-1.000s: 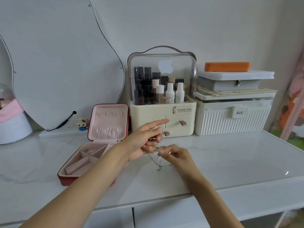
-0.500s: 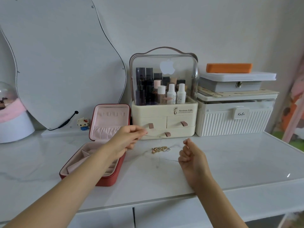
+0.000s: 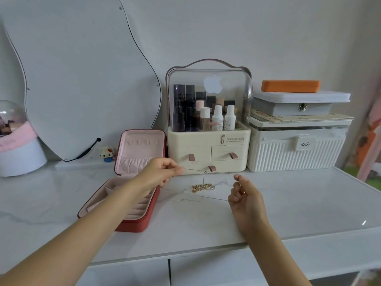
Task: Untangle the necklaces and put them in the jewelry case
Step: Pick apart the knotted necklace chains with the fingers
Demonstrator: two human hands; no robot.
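The left hand (image 3: pixel 162 171) is pinching one end of a thin chain (image 3: pixel 210 172), fingers (image 3: pixel 179 169) curled tight on it. The right hand (image 3: pixel 243 195) is pinching the other end, fingers curled in too. The chain is stretching nearly flat between both hands, up in the air over the worktop (image 3: pixel 288 203). A thin bit is hanging down from the middle toward the gold pile (image 3: pixel 204 187) of other necklaces, which is lying on the worktop right under it. I can't tell if that bit is still caught in the pile.

What could be going wrong from here:
- The chain is v. thin. If it's still caught & both hands are pulling apart, it may be snapping or the knot may be getting tighter.
- Lifting higher may be dragging the whole pile along — it could be sliding off toward the edge.
- Pinch is small, so one end could be slipping out & falling back on the pile.

The jewelry case (image 3: pixel 127 203) is sitting open at the left, just beside the left arm, pink inside. No necklace seems to be in it yet.

Vs. 0.5 s ago: then the hands were closer in and no chain showed between them — now they're spreading wider w/ the chain pulled out. The gold pile is staying in about the same spot.
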